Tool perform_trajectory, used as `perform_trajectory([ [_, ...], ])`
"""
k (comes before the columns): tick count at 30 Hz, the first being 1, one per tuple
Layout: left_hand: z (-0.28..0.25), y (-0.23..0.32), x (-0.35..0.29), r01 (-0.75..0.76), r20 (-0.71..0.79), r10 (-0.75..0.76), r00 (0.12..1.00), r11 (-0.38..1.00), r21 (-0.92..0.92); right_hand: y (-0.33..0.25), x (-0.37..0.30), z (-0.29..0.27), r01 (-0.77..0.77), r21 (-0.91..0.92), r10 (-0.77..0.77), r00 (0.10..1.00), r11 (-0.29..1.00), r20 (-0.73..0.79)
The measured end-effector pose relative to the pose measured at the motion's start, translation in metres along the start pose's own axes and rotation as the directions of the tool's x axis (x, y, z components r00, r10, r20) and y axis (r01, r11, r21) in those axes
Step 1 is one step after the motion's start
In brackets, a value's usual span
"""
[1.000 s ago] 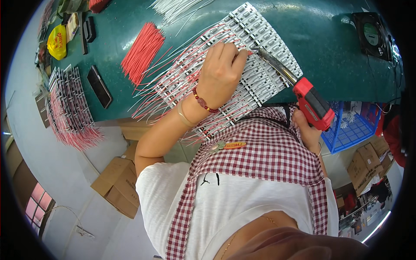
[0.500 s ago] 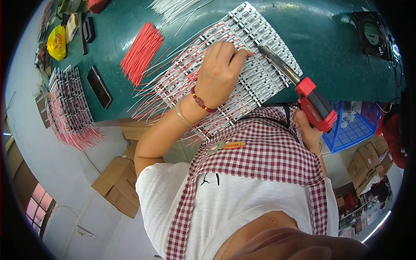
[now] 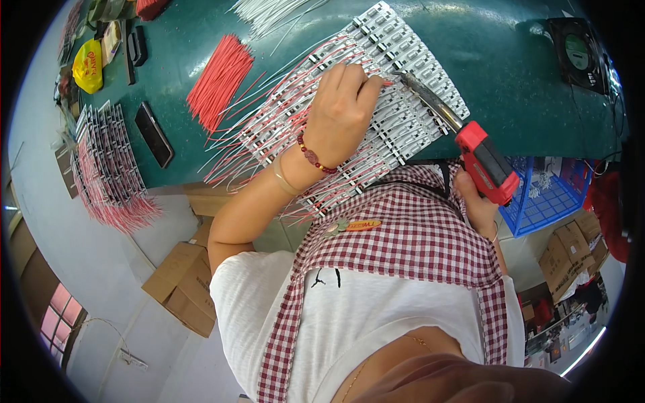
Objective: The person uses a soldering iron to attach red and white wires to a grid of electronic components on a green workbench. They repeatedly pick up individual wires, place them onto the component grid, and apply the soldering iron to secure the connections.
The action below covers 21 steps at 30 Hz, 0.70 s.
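Note:
A rectangular panel [image 3: 420, 59] of small white and metallic parts in rows lies slanted on the table, with red and white wires trailing off its left side. My left hand [image 3: 341, 104] is over its middle, thumb and fingers pinched together on the end of a red wire [image 3: 385, 82]. My right hand [image 3: 478, 207], at the table's near edge, grips a red and black soldering gun [image 3: 485, 163]. The gun's metal nozzle slants up and left, its tip just right of the pinched wire end; whether they touch I cannot tell. The gun partly hides my right fingers.
On the green table [image 3: 510, 101] lie a bundle of red wires [image 3: 220, 80], white wires [image 3: 269, 15], a phone [image 3: 154, 135] and a wired panel [image 3: 111, 161] overhanging the left edge. A black fan [image 3: 576, 54] stands far right. Below the right edge is a blue basket [image 3: 547, 208].
The soldering gun has shifted slightly to the left, its tip coming closer to the pinched wire end. My left hand has hardly moved.

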<state>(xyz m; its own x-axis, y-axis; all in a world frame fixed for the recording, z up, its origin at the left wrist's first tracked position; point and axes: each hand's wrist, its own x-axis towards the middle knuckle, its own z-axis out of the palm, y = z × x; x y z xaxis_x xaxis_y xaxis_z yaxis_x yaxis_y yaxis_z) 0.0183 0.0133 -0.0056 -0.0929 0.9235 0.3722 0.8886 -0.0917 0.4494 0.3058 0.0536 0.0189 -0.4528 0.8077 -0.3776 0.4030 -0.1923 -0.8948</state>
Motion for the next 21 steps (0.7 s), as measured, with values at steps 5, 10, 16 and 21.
perform_trajectory([
  [5,0.001,0.003,0.002,0.013,-0.031,-0.013,0.999,1.0,0.006,0.005,-0.001,-0.002,0.101,-0.088,-0.099,0.995,0.991,0.018],
  [10,-0.005,0.007,0.006,-0.007,0.02,0.005,1.0,0.995,0.095,0.006,-0.003,-0.004,0.107,-0.056,-0.106,0.994,0.993,0.008],
  [16,-0.003,0.014,-0.001,-0.02,-0.014,0.02,1.0,1.0,0.006,0.009,-0.007,-0.007,0.125,-0.051,-0.123,0.992,0.991,0.032],
  [21,-0.001,0.012,-0.002,-0.005,-0.012,0.005,1.0,1.0,-0.011,-0.001,-0.011,-0.006,-0.047,0.042,0.047,0.999,0.998,0.02],
])
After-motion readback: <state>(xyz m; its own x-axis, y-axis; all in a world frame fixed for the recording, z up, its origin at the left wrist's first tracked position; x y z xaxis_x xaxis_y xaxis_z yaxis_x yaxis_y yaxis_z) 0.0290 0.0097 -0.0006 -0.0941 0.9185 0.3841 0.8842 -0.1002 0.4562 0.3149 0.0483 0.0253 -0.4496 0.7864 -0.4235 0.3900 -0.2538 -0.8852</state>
